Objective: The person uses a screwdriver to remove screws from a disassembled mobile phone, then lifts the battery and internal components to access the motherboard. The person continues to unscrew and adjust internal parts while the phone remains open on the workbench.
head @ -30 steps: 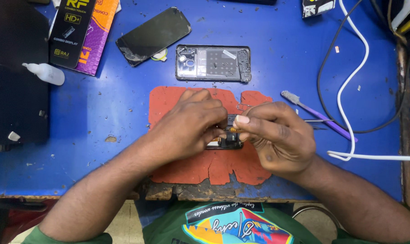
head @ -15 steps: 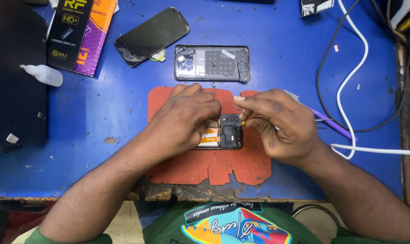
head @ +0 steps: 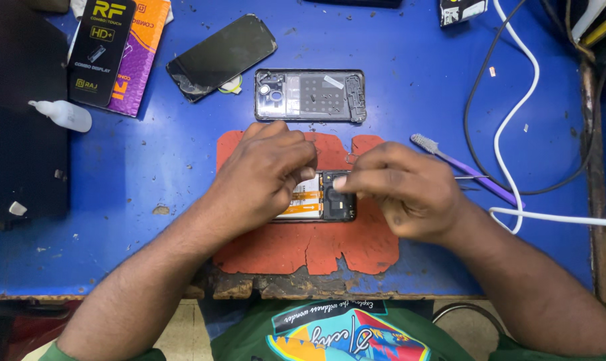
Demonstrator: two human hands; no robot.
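An opened phone (head: 320,200), showing orange flex strips and a dark board end, lies on a torn orange mat (head: 316,251) at the table's front. My left hand (head: 266,174) covers the phone's left part and holds it down with curled fingers. From the right, my right hand (head: 403,190) has its thumb and forefinger pinched together on the phone's dark end. Whether anything small is between those fingertips is hidden.
A phone back frame (head: 310,95) and a black screen panel (head: 221,55) lie behind the mat. A purple brush (head: 467,170) and thin metal tweezers (head: 469,178) lie right of my hand. White cable (head: 517,113), glue bottle (head: 66,115) and boxes (head: 112,47) sit around.
My right hand has lowered and shifted its pinched fingers onto the phone's dark end. My left hand stays on the phone, which sits slightly further right on the mat.
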